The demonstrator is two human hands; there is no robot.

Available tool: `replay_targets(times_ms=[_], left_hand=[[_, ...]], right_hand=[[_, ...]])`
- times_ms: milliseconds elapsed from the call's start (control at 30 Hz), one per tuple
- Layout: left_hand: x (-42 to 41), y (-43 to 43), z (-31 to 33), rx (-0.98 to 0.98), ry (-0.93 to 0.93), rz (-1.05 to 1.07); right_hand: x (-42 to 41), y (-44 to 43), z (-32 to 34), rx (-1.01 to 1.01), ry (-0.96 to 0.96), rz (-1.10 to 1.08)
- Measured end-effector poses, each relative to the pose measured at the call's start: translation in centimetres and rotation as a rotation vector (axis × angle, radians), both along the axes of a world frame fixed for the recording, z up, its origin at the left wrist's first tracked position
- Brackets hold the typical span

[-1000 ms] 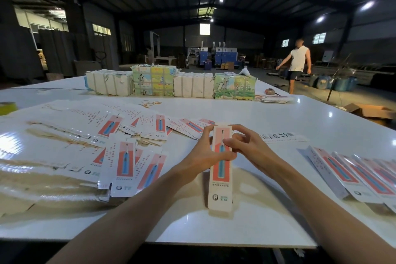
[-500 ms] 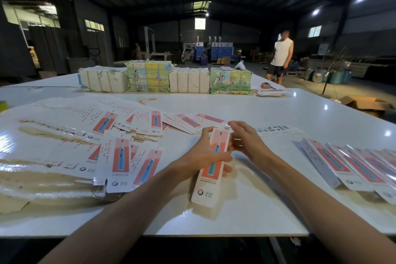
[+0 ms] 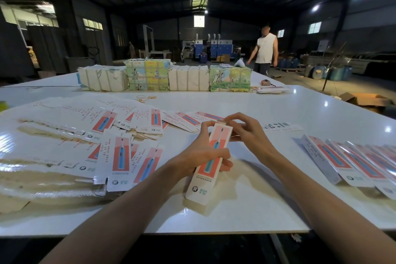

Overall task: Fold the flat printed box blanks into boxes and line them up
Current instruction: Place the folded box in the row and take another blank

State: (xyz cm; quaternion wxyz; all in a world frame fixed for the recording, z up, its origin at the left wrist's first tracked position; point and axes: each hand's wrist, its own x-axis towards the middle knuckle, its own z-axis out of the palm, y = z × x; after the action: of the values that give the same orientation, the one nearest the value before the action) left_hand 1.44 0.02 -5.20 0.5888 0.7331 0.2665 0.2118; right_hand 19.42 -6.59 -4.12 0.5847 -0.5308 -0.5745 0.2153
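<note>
Left hand (image 3: 203, 152) grips folded box (image 3: 209, 165) round middle, held tilted above white table (image 3: 278, 199); right hand (image 3: 246, 133) pinches box's far end flap; loose flat blanks (image 3: 120, 156) spread on table at left; finished boxes (image 3: 351, 163) in row at right; wrapped bundles (image 3: 165, 77) along far edge.

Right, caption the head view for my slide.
Left hand grips a half-folded box while right hand pinches its top flap; flat blanks left, finished boxes right.
</note>
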Motion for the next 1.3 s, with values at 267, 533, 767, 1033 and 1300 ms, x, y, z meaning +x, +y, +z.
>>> replay_targets(times_ms=[267, 533, 767, 1033, 1300], left_hand=[[0.1, 0.0, -0.5, 0.156, 0.014, -0.004], [0.2, 0.3, -0.6, 0.134, 0.008, 0.029], [0.5, 0.2, -0.7, 0.135, -0.013, 0.033], [0.1, -0.1, -0.4, 0.083, -0.078, 0.010], [0.2, 0.3, -0.5, 0.008, -0.142, 0.083]], right_hand=[[-0.2, -0.2, 0.9, -0.154, 0.333, 0.065], [-0.1, -0.3, 1.1, -0.180, 0.386, 0.041], [0.1, -0.2, 1.4, -0.203, 0.373, 0.036], [-0.3, -0.5, 1.4, -0.242, 0.393, 0.124], [-1.3, -0.2, 0.8, -0.158, 0.363, 0.117]])
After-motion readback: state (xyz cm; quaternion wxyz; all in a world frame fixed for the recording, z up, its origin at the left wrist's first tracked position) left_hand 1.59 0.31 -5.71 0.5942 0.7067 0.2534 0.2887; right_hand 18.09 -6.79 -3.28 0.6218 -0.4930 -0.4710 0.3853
